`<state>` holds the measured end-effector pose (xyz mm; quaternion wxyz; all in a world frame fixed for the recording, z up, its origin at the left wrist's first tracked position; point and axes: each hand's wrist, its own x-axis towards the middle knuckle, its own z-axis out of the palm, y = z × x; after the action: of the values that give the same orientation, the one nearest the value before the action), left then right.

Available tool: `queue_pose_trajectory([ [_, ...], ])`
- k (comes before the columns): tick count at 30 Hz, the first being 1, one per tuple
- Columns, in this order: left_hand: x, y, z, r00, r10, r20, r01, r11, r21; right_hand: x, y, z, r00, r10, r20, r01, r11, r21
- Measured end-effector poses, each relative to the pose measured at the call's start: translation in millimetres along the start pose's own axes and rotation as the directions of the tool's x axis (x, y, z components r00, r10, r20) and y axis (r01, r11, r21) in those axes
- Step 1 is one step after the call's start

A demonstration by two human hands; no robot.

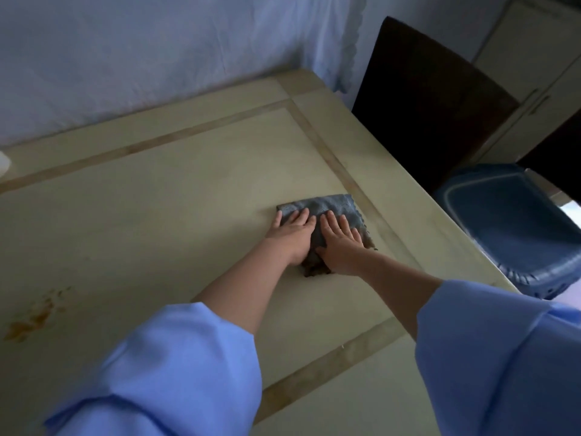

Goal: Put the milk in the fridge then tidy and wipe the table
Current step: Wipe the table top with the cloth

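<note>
Your left hand point(294, 234) and right hand point(341, 243) press flat, fingers point(303, 215) straight, on the grey cloth point(333, 204) right of centre on the counter point(157, 199), lidded blue bin point(515, 228) beside its right edge, brown stain point(31, 319) lower left.

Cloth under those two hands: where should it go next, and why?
Probably slide the cloth left and nearer, onto the brown stain on the table: the left hand and right hand press it flat, and the stain looks unwiped.

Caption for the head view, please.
Left hand and right hand press a grey cloth on the stained beige table.
</note>
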<state>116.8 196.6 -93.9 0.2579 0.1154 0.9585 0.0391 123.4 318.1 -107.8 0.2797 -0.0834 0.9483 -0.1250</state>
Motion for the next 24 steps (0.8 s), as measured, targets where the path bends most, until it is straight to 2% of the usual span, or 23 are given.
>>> queue_pose_trajectory([
  [5, -19.6, -37.9, 12.7, 0.997, -0.059, -0.041, 0.059, 0.998, -0.01, 4.1, -35.5, 3.9, 0.994, -0.105, 0.006, 0.105, 0.994, -0.039],
  [8, -45.4, -77.0, 20.6, 0.989, -0.134, -0.057, 0.132, 0.99, -0.047, 7.1, -67.2, 7.9, 0.977, -0.212, -0.006, 0.212, 0.977, -0.031],
  [12, -92.3, -132.0, 39.0, 0.967, -0.246, -0.073, 0.239, 0.966, -0.095, 11.1, -128.1, 32.6, 0.956, -0.293, 0.013, 0.292, 0.95, -0.109],
  [19, -179.0, -232.7, 68.7, 0.883, -0.464, -0.074, 0.454, 0.883, -0.114, 9.7, -264.2, 77.2, 0.89, -0.429, 0.155, 0.454, 0.867, -0.205],
  [24, -230.2, -296.3, 88.1, 0.835, -0.544, -0.082, 0.536, 0.838, -0.1, 3.7, -344.2, 112.8, 0.84, -0.502, 0.207, 0.541, 0.809, -0.23],
])
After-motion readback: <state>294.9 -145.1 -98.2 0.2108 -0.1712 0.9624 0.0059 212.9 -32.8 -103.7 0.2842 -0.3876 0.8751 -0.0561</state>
